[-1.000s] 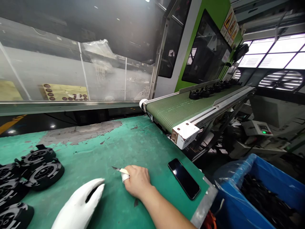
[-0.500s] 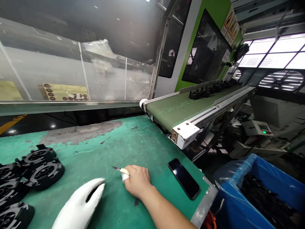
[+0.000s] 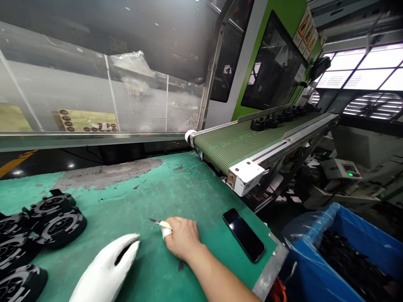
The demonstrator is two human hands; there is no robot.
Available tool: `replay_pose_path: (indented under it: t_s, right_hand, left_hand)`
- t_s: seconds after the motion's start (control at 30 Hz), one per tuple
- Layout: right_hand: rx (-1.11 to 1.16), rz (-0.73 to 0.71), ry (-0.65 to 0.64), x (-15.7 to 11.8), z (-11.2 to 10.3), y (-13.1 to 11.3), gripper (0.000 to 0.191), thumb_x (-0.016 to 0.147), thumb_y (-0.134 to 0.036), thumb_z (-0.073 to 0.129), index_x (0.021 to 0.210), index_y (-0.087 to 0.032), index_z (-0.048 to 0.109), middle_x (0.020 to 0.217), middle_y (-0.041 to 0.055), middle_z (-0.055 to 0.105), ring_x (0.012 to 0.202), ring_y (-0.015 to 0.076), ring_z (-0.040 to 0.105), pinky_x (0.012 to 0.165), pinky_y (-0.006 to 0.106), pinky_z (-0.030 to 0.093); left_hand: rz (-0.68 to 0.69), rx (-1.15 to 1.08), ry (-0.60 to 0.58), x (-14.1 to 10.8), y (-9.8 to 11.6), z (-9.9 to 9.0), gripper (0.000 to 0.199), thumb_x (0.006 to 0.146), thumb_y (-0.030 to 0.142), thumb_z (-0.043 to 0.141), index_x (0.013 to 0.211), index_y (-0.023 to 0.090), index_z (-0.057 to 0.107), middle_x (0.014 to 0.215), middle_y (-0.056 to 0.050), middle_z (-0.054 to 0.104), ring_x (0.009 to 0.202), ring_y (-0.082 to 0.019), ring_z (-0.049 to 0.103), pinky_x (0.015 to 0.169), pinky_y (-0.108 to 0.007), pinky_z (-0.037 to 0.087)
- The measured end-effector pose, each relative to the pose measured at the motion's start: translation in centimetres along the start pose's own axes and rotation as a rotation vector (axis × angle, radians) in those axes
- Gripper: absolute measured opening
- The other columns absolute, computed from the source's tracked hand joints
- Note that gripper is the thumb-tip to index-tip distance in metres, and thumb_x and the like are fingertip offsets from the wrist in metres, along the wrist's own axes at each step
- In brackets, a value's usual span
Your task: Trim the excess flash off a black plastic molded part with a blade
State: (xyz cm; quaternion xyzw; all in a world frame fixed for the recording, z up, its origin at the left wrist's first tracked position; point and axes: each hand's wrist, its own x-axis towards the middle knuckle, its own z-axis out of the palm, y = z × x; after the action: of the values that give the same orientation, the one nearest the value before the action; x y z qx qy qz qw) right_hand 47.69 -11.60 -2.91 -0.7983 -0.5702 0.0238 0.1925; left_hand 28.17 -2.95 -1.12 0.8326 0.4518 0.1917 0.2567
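Note:
My right hand (image 3: 182, 237) rests on the green tabletop (image 3: 151, 197), closed around a small craft knife (image 3: 161, 223) with a pale handle. The thin blade points left, away from the fist. White wrapping (image 3: 165, 232) covers one of its digits. My left hand (image 3: 108, 266), in a white glove, lies over the table to the left. Its fingers are stretched out, with a narrow gap between thumb and fingers and nothing in it. Farther left, several round black plastic parts (image 3: 61, 228) are grouped on the table, nearest to the gloved hand.
A black phone (image 3: 244, 235) lies right of my bare forearm. Beyond the table a green conveyor belt (image 3: 223, 147) slopes up, carrying more black parts (image 3: 258, 124). A blue bin (image 3: 355, 226) with dark scraps stands at the lower right. Clear panels (image 3: 141, 100) stand behind the table.
The view has shifted very slightly. Both hands, the knife and the black parts keep their places.

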Motion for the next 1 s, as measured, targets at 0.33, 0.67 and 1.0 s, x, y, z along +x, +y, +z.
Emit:
replay_pose_path:
  t_s: [0.33, 0.67, 1.0]
  right_hand:
    - [-0.001, -0.002, 0.01, 0.0, 0.26, 0.13, 0.022, 0.087, -0.032, 0.047, 0.101, -0.031, 0.064, 0.096, -0.0011, 0.074, 0.081, 0.0229, 0.068, 0.064, 0.031, 0.045]
    - [0.002, -0.003, 0.013, 0.04, 0.22, 0.15, 0.022, 0.087, -0.033, 0.047, 0.1, -0.03, 0.064, 0.095, -0.001, 0.074, 0.08, 0.0227, 0.068, 0.063, 0.031, 0.044]
    - [0.001, -0.002, 0.01, 0.01, 0.18, 0.13, 0.022, 0.088, -0.033, 0.047, 0.101, -0.03, 0.064, 0.095, -0.0009, 0.073, 0.08, 0.0223, 0.067, 0.063, 0.03, 0.043]
  left_hand:
    - [-0.048, -0.008, -0.035, -0.11, 0.42, -0.29, 0.059, 0.083, 0.062, 0.037, 0.117, 0.024, 0.067, 0.133, -0.004, 0.066, 0.128, -0.028, 0.058, 0.116, -0.045, 0.04]
    - [-0.044, 0.0, -0.024, -0.23, 0.43, -0.3, 0.057, 0.084, 0.062, 0.038, 0.116, 0.026, 0.068, 0.132, -0.003, 0.067, 0.127, -0.029, 0.06, 0.114, -0.045, 0.043]
    - [-0.034, -0.001, -0.023, -0.31, 0.41, -0.37, 0.055, 0.085, 0.061, 0.038, 0.115, 0.026, 0.068, 0.131, -0.003, 0.067, 0.126, -0.028, 0.06, 0.114, -0.045, 0.043]
